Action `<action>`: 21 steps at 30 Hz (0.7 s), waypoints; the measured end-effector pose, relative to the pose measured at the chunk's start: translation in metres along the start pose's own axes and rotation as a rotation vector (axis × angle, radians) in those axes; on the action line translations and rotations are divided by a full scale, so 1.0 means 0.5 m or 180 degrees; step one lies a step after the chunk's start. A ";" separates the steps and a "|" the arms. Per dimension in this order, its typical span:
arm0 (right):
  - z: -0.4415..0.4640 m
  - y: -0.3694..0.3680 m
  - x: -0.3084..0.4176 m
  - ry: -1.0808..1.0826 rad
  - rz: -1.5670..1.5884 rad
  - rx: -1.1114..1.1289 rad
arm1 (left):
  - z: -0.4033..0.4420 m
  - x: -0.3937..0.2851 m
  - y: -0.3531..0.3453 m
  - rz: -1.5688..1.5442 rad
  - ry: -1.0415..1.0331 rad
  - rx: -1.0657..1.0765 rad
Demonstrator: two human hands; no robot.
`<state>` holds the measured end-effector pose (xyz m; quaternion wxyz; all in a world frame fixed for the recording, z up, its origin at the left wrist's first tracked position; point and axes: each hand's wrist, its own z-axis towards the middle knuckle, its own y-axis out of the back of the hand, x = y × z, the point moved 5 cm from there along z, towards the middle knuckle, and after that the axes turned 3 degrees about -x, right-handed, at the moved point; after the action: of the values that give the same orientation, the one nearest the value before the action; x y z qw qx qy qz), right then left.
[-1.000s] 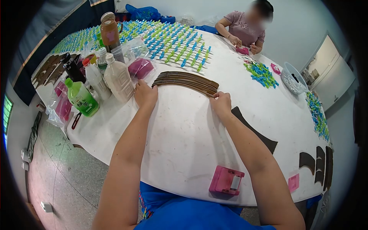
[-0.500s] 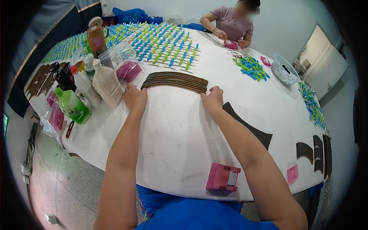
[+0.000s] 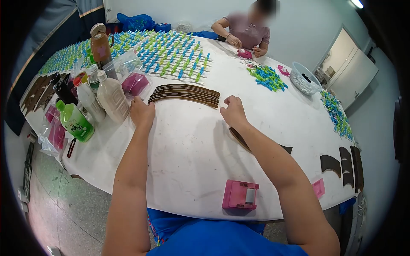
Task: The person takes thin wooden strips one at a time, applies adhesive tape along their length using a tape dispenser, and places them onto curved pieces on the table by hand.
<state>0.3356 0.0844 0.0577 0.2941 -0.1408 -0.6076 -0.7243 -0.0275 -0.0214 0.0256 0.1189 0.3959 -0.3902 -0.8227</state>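
Note:
A fanned row of narrow, curved brown strips with pale edges [image 3: 185, 94] lies on the white table [image 3: 188, 158] ahead of me. At the row's left end is my left hand [image 3: 142, 112], thumb and fingers apart, its tips close to the strips; actual contact is unclear. My right hand [image 3: 234, 112] hovers just off the right end with loosely bent fingers and nothing visible in them. Beneath my right forearm, partly covered by it, lies a dark curved piece [image 3: 240, 139]. A pink box-like holder with a light insert [image 3: 240, 195] sits near the front edge.
Bottles, including a green one [image 3: 76, 121] and a milky one [image 3: 112, 96], crowd the left side. Rows of blue and green clips [image 3: 171, 57] spread behind. A co-worker [image 3: 247, 34] sits opposite, near a loose clip pile [image 3: 268, 78] and a basin [image 3: 304, 79]. Dark pieces [image 3: 347, 166] lie right.
My right hand has moved off the strips' right end, and its forearm now covers more of the dark curved piece. My left hand stays by the left end. The whole view has shifted slightly.

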 end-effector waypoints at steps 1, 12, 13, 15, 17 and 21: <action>-0.014 0.032 -0.003 0.0348 0.0126 0.0028 | 0.000 0.000 0.000 -0.0017 -0.0028 -0.0012; -0.403 0.348 -0.269 0.1583 -0.0354 -0.0775 | -0.074 0.019 0.022 -0.0765 -0.0534 -0.0061; -0.424 0.350 -0.303 0.1392 -0.0269 -0.0866 | -0.105 0.007 0.028 -0.0811 -0.0539 0.0080; -0.457 0.338 -0.362 0.1213 -0.0175 -0.1104 | -0.170 -0.030 0.037 -0.0812 -0.0694 0.0388; -0.466 0.328 -0.379 0.1116 -0.0060 -0.1240 | -0.253 -0.094 0.046 -0.0688 -0.1191 0.0603; -0.461 0.333 -0.374 0.1282 -0.0113 -0.1301 | -0.377 -0.221 -0.003 -0.0490 -0.2259 0.1193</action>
<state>0.6176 -0.1048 0.0340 0.3616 -0.0398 -0.3807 -0.8502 0.1857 -0.0679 0.0141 -0.1592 0.1303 -0.5194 -0.8294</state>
